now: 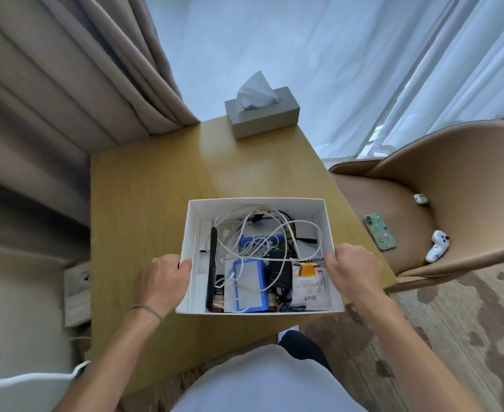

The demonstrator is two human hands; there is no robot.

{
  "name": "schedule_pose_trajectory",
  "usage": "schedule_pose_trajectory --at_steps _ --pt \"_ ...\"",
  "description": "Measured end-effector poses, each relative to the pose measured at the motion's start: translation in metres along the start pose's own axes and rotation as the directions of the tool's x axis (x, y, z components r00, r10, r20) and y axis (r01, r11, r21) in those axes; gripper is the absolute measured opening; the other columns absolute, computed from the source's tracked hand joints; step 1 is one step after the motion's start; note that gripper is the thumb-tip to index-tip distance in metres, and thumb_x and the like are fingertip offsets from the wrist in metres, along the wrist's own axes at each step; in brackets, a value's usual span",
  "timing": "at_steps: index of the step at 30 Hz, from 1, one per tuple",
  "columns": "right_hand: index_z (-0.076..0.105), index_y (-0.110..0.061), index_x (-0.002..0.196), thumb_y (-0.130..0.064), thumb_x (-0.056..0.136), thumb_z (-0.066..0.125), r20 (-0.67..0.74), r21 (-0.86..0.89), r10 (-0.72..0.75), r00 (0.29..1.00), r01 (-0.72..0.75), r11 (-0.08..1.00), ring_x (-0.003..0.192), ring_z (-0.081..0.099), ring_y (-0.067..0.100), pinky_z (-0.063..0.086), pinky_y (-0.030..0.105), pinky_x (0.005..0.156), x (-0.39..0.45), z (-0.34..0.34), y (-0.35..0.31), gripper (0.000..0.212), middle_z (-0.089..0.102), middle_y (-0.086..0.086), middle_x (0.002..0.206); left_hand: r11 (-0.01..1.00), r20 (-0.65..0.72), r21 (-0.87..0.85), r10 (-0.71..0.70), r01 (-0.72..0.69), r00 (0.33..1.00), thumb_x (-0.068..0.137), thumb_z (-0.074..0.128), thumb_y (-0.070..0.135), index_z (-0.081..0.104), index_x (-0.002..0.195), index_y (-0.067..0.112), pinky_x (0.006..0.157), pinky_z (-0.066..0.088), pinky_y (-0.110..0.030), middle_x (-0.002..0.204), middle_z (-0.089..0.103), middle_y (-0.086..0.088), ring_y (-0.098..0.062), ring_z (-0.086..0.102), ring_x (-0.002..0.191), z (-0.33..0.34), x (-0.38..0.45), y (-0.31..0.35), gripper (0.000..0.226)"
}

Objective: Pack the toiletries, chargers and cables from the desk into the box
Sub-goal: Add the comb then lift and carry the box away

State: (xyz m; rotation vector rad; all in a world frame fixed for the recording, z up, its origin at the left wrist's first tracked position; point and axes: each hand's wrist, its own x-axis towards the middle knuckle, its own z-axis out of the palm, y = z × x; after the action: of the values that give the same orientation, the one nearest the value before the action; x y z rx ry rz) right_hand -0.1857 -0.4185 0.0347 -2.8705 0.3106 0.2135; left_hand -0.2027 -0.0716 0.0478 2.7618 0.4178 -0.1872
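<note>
- Nearest the camera, the left hand [163, 279] and the right hand [353, 272] each take a side wall of the white box [322, 215]; each grip is curled over the rim, thumb tips inside and fingers outside, pinching the cardboard. A hold on both sides looks meant to steady the box or to lift or shift it level.
- The box sits on the worktop [143, 203] near its front right corner, directly between the two grips and touching both.
- Inside, toward the near wall, lie a blue-edged flat case [249, 285], a printed pouch [308, 285] just under the right thumb, and a black comb [212, 269] along the left side.
- Farther in, a tangle of white cables [262, 233] lies loosely over a dark charger [280, 263] and other items too jumbled to name.
- The packing looks nearly or fully done: apart from the box, only a grey tissue box [262, 113] stands on the worktop, at its far edge.
- On the chair [453, 162] to the right lie a phone [380, 231] and small white objects, well apart from the box.
</note>
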Motion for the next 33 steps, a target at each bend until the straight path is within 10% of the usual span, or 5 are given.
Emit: schedule_pose_trajectory --at_steps 13,33 --pt "0.035 -0.017 0.053 -0.028 0.091 0.048 -0.164 0.068 0.367 0.916 -0.361 0.93 0.054 0.047 0.028 0.024 0.029 0.046 -0.145 -0.019 0.038 0.041 0.042 0.0 0.055 0.898 0.107 0.024 0.435 -0.44 0.894 0.093 0.049 0.029 0.03 0.046 0.016 0.046 0.023 -0.026 0.042 0.038 0.001 -0.02 0.034 0.041 -0.006 -0.015 0.033 0.052" --pt "0.035 -0.014 0.053 -0.024 0.093 0.051 -0.143 0.27 0.897 0.418 -0.856 0.441 0.045 0.036 0.019 0.029 0.028 0.048 -0.483 0.004 0.12 0.045 0.04 0.0 0.051 0.418 0.35 -0.121 0.867 -0.9 0.356 0.093 0.048 0.03 0.035 0.048 0.012 0.048 0.03 -0.031 0.045 0.041 -0.001 -0.026 0.039 0.045 0.054 -0.221 0.138 0.05"
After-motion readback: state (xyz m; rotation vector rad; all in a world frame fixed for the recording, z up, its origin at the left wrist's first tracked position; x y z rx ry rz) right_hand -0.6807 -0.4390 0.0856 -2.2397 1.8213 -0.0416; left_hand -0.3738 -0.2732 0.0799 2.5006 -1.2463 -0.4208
